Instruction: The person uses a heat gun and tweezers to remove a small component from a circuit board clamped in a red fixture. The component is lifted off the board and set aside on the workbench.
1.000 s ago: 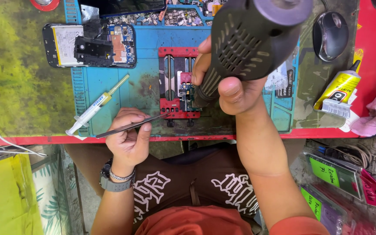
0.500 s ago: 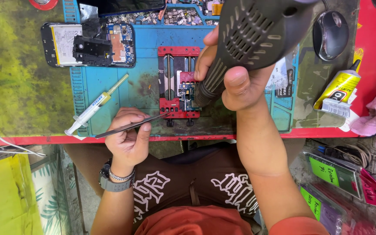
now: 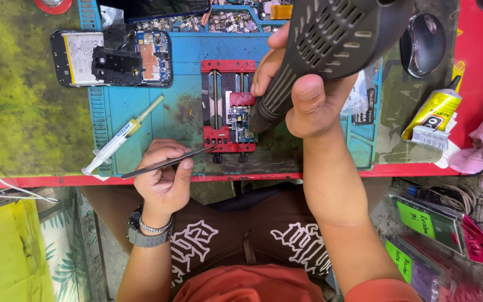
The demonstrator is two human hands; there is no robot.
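At centre frame, the right hand [image 3: 308, 95] grips a dark hot-air gun [image 3: 331, 39], its nozzle just above the small circuit board [image 3: 240, 120] clamped in the red holder [image 3: 228, 106]. The left hand [image 3: 163, 176] pinches tweezers [image 3: 169, 162] whose tips rest by the holder's lower edge. Lingering heat risks scorching the board; a nudge from the tweezers may shift loosened parts.

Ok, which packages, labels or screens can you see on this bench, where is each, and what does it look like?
Glue tube: right of the blue mat, yellow with black nozzle and label.
Syringe: left on the mat, clear, yellow label band.
Opened phone: upper left, black frame, pale battery label.
Sleeved cards: lower right, green, purple and pink.
No lit screen shows.
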